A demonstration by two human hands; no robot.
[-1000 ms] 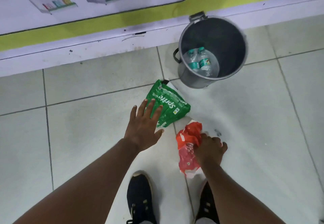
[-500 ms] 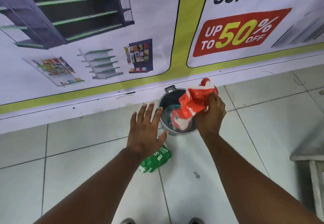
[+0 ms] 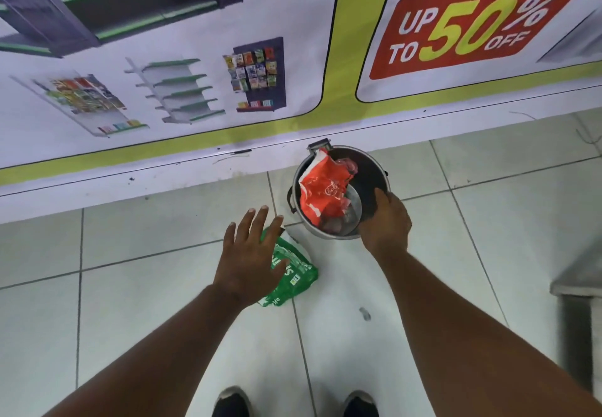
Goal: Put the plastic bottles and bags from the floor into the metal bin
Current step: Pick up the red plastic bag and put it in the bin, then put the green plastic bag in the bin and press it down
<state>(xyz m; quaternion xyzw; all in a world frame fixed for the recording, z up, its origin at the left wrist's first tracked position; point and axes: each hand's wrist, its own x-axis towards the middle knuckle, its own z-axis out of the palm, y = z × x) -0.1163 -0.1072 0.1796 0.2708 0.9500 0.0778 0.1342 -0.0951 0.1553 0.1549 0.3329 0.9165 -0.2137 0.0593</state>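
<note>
The round metal bin [image 3: 314, 229] stands on the tiled floor against the wall. A crumpled red plastic bag [image 3: 325, 188] lies inside it, leaning on the far-left rim and hiding what is under it. My right hand [image 3: 386, 224] hovers over the bin's near-right rim, apart from the red bag and holding nothing. A green Sprite plastic bag [image 3: 294, 274] lies on the floor just in front of the bin, to its left. My left hand [image 3: 250, 253] is spread flat above the green bag's left part, fingers apart.
A printed banner [image 3: 195, 58] covers the wall behind the bin. A grey metal piece of furniture [image 3: 580, 283] stands at the right edge. My black shoes [image 3: 231, 400] are at the bottom, on pale floor tiles.
My right hand lifted the red bag from the floor, carried it over the bin and let it go inside. The view tilted up towards the wall. The left hand stayed open over the green bag.
</note>
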